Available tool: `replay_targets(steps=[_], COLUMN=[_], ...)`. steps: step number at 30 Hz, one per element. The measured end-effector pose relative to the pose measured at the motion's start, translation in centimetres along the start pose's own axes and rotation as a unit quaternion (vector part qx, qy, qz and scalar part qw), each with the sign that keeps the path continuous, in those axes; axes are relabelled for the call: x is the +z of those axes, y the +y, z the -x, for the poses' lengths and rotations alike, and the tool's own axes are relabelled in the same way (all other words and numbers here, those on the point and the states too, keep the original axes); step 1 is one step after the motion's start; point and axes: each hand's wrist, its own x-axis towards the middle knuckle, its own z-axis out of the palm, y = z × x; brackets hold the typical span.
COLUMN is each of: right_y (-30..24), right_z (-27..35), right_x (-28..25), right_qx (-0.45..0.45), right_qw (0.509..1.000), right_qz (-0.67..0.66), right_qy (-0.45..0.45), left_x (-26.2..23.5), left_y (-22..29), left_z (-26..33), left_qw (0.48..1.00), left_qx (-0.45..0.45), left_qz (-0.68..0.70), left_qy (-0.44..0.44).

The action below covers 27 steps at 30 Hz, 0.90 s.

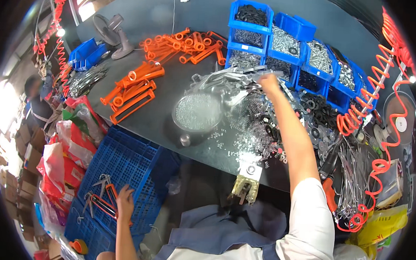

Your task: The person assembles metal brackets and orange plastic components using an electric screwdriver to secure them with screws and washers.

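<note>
My left hand [125, 202] is over the blue plastic crate [144, 176] at the lower left, its fingers apart and nothing seen in them. Right beside it, orange-and-silver caulking guns [102, 203] lie in the crate. My right arm stretches far across the dark workbench [147, 112]. At its end, my right hand [268, 83] is closed at the back of a heap of silver metal strips [221, 79]; what its fingers grip is hidden.
Orange caulking gun frames [134, 88] lie on the left of the bench. Blue bins [250, 21] of small parts stand behind. A clear round tub [197, 112] holds small pieces. A fixture [246, 186] juts from the front edge. Red coiled hoses [362, 112] hang at right.
</note>
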Motion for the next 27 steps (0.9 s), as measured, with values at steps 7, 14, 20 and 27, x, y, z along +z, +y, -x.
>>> replay_targets(steps=[7,14,20,27], right_y=[-8.8,-10.3,-8.4,-9.4], right_z=[26.2,39.9,41.5,39.1], right_x=[-2.1,-0.7,-1.5,-2.9], right_qx=[-0.299,-0.292,0.080,-0.288], right_qw=[0.953,0.956,0.914,0.930], right_qz=[0.038,-0.001,-0.394,-0.146], right_qy=[0.025,-0.042,0.059,0.179], left_x=[5.0,7.1,9.7,10.0], left_y=[18.2,28.6,30.0,30.3], left_z=[-2.5,-5.4,-2.4,-1.2], left_qw=[0.804,0.632,0.641,0.522], left_qx=[-0.072,-0.256,-0.175,-0.238], left_qz=[0.568,0.688,0.716,0.777], left_qy=[-0.159,-0.246,-0.212,-0.259])
